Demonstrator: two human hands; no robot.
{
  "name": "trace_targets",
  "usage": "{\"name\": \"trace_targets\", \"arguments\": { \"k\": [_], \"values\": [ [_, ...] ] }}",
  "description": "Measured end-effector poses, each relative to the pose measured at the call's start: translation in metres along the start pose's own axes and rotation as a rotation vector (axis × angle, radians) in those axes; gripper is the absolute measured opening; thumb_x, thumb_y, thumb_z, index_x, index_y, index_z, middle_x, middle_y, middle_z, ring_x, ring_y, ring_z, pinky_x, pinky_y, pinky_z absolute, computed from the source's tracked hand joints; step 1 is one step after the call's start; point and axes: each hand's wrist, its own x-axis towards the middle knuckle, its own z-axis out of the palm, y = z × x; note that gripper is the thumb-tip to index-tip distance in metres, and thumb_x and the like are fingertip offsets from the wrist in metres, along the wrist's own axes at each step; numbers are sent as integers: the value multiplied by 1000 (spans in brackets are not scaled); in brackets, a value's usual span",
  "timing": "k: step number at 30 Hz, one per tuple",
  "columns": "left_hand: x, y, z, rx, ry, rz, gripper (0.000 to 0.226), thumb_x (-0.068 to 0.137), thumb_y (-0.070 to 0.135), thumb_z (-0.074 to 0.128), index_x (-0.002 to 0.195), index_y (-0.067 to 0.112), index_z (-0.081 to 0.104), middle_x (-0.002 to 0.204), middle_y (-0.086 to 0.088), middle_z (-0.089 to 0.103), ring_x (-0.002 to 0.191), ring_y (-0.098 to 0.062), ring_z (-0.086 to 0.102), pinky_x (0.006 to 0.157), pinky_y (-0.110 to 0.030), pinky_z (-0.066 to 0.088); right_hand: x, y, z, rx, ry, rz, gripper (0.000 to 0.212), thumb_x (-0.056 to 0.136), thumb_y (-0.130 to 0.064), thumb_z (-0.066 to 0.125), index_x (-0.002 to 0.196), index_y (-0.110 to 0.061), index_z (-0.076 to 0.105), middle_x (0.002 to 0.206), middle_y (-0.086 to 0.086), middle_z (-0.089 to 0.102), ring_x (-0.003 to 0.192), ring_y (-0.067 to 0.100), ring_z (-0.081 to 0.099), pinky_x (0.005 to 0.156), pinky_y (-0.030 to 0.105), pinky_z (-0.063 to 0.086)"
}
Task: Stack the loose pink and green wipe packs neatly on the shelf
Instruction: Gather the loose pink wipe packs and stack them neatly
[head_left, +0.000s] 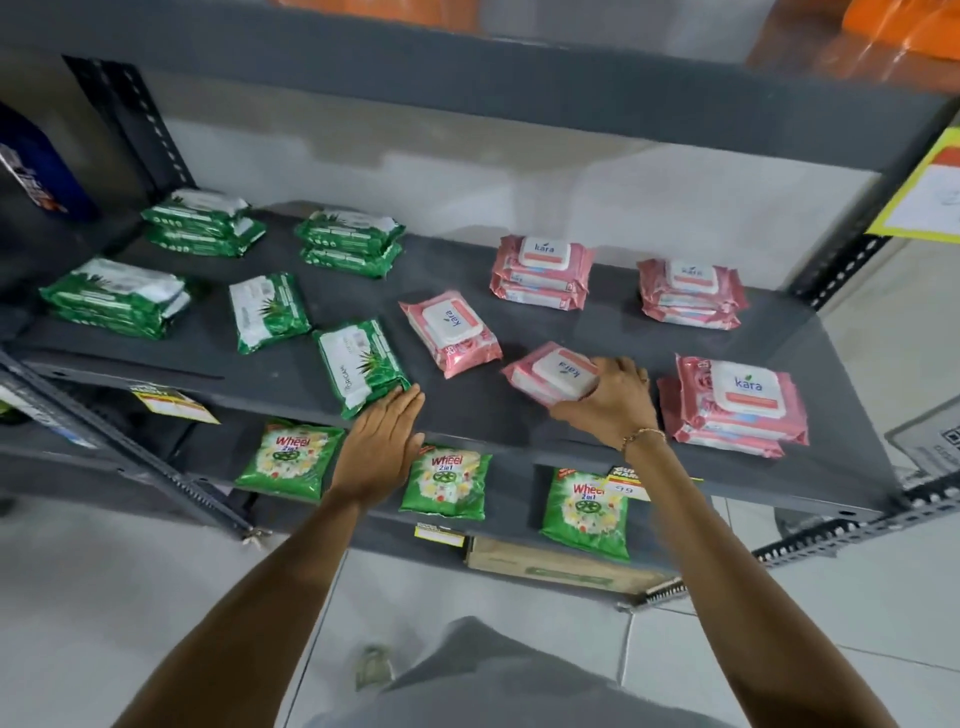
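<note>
On the grey shelf (519, 322) two loose pink wipe packs lie askew: one (451, 332) at the middle, one (553, 378) nearer the front. My right hand (613, 402) is closed on the front pink pack's right end. Two loose green packs lie tilted, one (268, 310) further back, one (361, 366) at the front. My left hand (382, 447) is flat with fingers together, its fingertips touching that front green pack's near corner. Neat pink stacks stand at the back (543, 273), back right (691, 293) and front right (737, 405). Green stacks (117, 299), (202, 222), (350, 241) stand at left.
Below, a lower shelf holds three green Wheel detergent bags (288, 460), (447, 480), (584, 512) and a cardboard box (561, 569). An upper shelf (467, 88) hangs overhead. Slotted uprights (135, 119) frame the sides. Price tags (174, 405) hang on the shelf edge.
</note>
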Motion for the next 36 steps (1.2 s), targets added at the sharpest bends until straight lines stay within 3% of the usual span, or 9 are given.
{"name": "trace_targets", "arguments": {
  "k": [5,10,13,17,24,26,29,33,36],
  "values": [
    [-1,-3,6,21,7,11,58,99,36,18,130,5,55,133,-11,60,122,-28,57,99,-38,42,-5,-26,16,213,204,131,75,56,-42,75,113,-5,43,114,15,55,105,38,53,83,44,45],
    [1,-10,18,26,119,70,53,99,36,26,124,3,60,126,-13,65,116,-29,62,96,-37,44,12,-77,24,314,224,81,79,58,-59,67,114,-10,41,109,11,62,99,38,60,74,41,47],
    [4,-14,23,56,207,124,46,93,32,41,121,3,62,123,-13,67,114,-29,64,92,-37,50,29,-114,26,269,179,-3,81,59,-63,65,118,-12,39,111,10,62,102,36,60,80,45,50],
    [3,-14,26,46,237,126,52,99,36,25,126,4,58,128,-13,64,122,-26,53,99,-35,38,47,-147,35,139,70,-37,86,63,-61,64,124,-8,35,115,13,59,105,36,57,82,44,48],
    [-1,-9,30,-126,288,68,47,89,27,46,130,5,54,132,-13,59,124,-24,46,106,-38,33,47,-153,51,25,-4,-29,85,68,-62,58,125,-6,29,124,15,51,114,36,51,88,48,46],
    [-2,1,26,-184,296,98,42,90,24,44,127,7,56,128,-12,60,119,-22,48,100,-46,41,49,-155,48,9,-64,-18,96,66,-71,53,130,-5,26,130,15,47,119,36,47,94,50,43],
    [0,30,13,-324,365,194,31,91,17,46,120,12,54,117,-14,63,103,-21,55,82,-41,53,56,-154,39,71,-162,29,102,66,-81,37,134,-6,30,137,15,44,125,36,42,101,52,37],
    [45,70,-38,-858,492,-128,39,96,18,42,134,8,41,138,-9,39,128,-3,38,106,-18,36,69,-137,26,388,-280,74,74,84,-67,30,128,-11,50,128,15,58,114,32,56,100,48,43],
    [103,77,-67,-1188,365,-641,48,95,22,47,134,-4,41,138,-23,43,131,-29,42,109,-40,37,71,-124,24,575,-362,120,49,87,-52,47,104,-10,66,108,16,70,94,26,67,93,43,52]
  ]
}}
